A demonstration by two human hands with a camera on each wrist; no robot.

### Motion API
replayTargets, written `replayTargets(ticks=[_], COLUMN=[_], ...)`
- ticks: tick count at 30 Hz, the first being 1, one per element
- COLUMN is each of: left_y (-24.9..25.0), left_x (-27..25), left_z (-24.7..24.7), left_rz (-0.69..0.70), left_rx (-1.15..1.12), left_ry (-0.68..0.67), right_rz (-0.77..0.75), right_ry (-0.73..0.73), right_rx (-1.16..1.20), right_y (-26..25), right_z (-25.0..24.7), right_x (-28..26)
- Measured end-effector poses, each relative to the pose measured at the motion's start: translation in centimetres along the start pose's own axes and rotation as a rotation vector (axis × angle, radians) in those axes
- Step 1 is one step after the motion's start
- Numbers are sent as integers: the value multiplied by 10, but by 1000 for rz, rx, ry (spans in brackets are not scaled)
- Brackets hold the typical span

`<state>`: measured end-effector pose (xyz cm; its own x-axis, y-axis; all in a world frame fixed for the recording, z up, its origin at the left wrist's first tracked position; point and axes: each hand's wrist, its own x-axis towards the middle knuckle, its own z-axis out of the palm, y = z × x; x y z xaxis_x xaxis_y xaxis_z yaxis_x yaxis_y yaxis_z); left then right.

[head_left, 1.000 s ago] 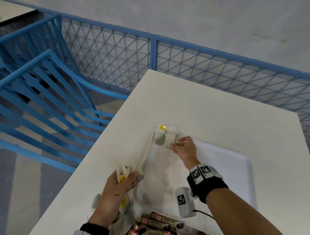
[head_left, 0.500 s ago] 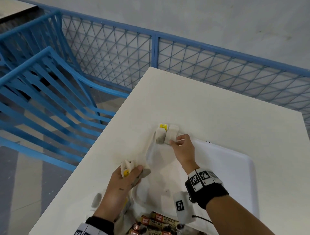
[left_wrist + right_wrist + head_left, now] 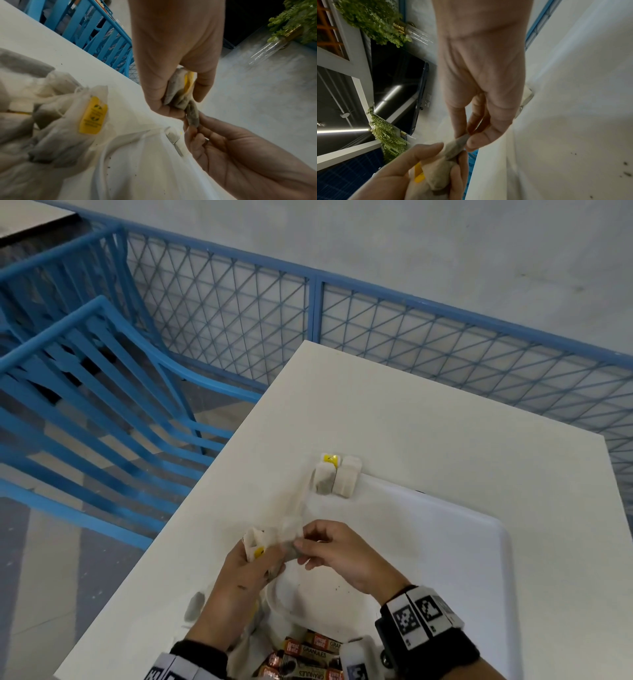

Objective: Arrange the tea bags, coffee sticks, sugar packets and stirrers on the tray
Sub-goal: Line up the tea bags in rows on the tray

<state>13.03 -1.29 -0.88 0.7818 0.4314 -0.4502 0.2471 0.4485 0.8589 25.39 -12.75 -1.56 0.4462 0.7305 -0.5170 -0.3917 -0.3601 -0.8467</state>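
My left hand (image 3: 239,580) is curled round a small bunch of tea bags (image 3: 260,546), held above the near-left corner of the white tray (image 3: 445,542) — my right hand (image 3: 342,556) pinches the end of one bag between thumb and fingertips. Two more tea bags (image 3: 335,479) stand side by side at the tray's far-left corner, and coffee sticks (image 3: 308,655) lie at its near edge.

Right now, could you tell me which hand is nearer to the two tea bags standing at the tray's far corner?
Right. The right hand is just short of the two tea bags; the left hand sits farther back, gripping its own tea bags.
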Motion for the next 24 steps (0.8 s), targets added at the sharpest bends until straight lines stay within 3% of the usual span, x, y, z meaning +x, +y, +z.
replayTargets(ticks=[7, 11, 14, 19, 24], left_y=[-8, -9, -9, -9, -8], left_x=[2, -1, 0, 0, 3], left_z=[-9, -12, -15, -15, -15], left_rz=[-5, -23, -40, -46, -46], left_rx=[-2, -33, -55, -37, -51], left_ry=[44, 53, 38, 66, 83], right_rz=[4, 5, 15, -2, -64], right_ry=[180, 259, 397, 643, 691], right_rx=[213, 187, 196, 53, -113], right_y=[7, 8, 9, 14, 13], right_z=[-12, -23, -28, -34, -31], right_x=[15, 27, 41, 61, 72])
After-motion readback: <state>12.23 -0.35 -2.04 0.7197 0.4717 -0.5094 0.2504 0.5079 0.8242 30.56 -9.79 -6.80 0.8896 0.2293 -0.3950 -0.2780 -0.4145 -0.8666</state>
